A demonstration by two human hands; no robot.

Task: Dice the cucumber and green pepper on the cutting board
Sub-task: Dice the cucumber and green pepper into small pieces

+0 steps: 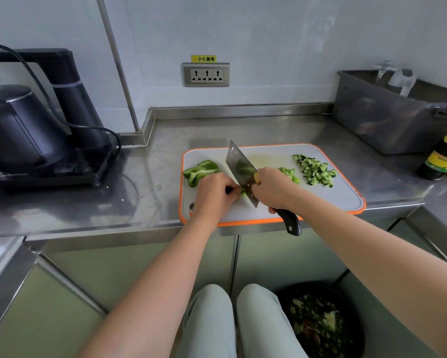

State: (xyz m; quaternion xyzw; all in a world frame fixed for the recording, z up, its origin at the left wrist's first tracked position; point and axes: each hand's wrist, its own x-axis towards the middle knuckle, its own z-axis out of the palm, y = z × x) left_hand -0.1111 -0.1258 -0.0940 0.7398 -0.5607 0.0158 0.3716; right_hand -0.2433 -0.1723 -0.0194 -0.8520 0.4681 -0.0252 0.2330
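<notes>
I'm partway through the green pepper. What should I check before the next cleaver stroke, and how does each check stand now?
1. Right hand grips the cleaver where blade meets handle: ok.
2. Left hand holds the pepper strip with curled fingers: ok.
3. Left fingertips clear of the edge: cannot tell, they sit right against the blade.
4. Cutting board flat on the counter: ok.
5. Diced cucumber and diced pepper piled right of the blade: ok.
6. Pepper fully diced: not ok, large pepper pieces remain.

We had both forearms reaching forward, left hand (213,193) knuckles-up with fingers curled under, right hand (271,188) clenched tight.
</notes>
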